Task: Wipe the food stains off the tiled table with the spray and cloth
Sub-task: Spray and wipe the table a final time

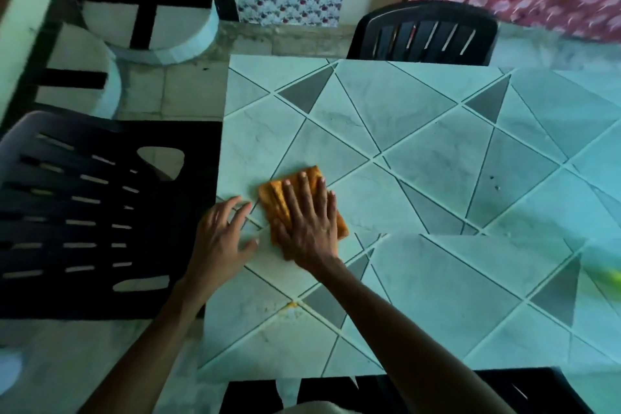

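The orange cloth (pixel 274 202) lies flat near the left edge of the worktop (pixel 437 151), pressed under the straight fingers (pixel 302 190) of the right hand (pixel 311 228). The left hand (pixel 218 239) rests beside it, spread, holding nothing. The yellow stain (pixel 293 305) nearer the person sits in the grout, so a flat wipe may pass over it.

Orange cloth (pixel 302 202), grey triangle-patterned table (pixel 420 151)

The orange cloth (pixel 331 223) lies folded and flat on the tiled table (pixel 420 151), pressed under the straight, spread fingers (pixel 305 195) of the right hand (pixel 309 228). Its far edge shows just beyond the fingertips. A yellow stain (pixel 293 306) sits on a grout joint, on the wrist side of the fingers. Dark specks (pixel 494 180) lie well apart to their right.
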{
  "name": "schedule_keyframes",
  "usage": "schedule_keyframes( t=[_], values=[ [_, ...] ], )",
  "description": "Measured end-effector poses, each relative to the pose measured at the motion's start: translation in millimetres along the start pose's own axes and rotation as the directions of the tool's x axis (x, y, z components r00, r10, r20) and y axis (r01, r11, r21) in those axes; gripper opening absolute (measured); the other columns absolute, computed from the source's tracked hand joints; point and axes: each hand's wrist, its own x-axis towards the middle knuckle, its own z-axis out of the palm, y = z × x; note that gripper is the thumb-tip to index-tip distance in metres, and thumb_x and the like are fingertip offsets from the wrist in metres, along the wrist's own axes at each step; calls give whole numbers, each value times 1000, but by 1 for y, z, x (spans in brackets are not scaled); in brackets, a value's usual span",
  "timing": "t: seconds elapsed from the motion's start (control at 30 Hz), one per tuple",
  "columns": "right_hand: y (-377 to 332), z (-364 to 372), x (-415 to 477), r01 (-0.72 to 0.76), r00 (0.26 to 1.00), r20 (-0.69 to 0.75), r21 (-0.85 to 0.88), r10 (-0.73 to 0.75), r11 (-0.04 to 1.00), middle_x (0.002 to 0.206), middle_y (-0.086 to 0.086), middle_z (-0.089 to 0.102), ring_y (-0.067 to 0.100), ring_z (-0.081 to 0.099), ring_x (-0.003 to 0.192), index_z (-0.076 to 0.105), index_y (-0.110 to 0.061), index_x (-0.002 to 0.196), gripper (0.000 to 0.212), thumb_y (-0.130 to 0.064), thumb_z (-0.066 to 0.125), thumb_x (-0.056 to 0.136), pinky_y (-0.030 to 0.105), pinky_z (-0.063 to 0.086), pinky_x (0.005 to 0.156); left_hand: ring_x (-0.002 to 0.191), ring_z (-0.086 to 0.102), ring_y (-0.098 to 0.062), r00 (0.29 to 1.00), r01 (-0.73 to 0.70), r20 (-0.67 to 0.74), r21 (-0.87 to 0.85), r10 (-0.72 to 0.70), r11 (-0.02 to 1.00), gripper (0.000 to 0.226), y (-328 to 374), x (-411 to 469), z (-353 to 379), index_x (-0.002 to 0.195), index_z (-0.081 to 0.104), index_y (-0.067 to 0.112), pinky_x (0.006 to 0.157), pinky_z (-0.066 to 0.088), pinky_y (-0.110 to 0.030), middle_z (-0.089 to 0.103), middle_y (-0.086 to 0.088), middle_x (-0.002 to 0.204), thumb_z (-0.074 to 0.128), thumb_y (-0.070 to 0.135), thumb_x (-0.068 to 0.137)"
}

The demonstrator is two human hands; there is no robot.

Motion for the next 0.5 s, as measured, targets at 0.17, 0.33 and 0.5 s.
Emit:
schedule_keyframes(
  t=[0.17, 0.33, 0.5],
  values=[
    [56, -6, -94, 69, 997, 45, -39, -67, 997, 169, -3, 3, 33, -1, 155, 15, -37, 158, 68, -61, 36, 98, 61, 18, 119, 130, 42, -33, 999, -16, 32, -29, 17, 999, 73, -4, -4, 0, 140, 49, 13, 106, 41, -47, 40, -11, 147, 67, 43, 76],
    [91, -20, -34, -325, 944, 50, -34, 326, 945, 169, -4, -2, 33, -8, 154, 11, -39, 158, 75, -70, 23, 91, 59, 1, 122, 134, 38, -35, 999, -19, 25, -46, 20, 999, 75, -7, -6, 2, 143, 45, 13, 109, 37, -46, 36, -10, 152, 70, 38, 77],
    [15, -14, 85, -375, 927, 35, 40, 374, 926, 168, 6, -10, 40, -14, 152, 6, -29, 160, 78, -64, 32, 96, 60, -5, 121, 139, 34, -33, 999, -18, 31, -13, 19, 1000, 76, -9, -13, -1, 145, 43, 15, 111, 35, -47, 35, -10, 153, 72, 37, 78]
  ],
)
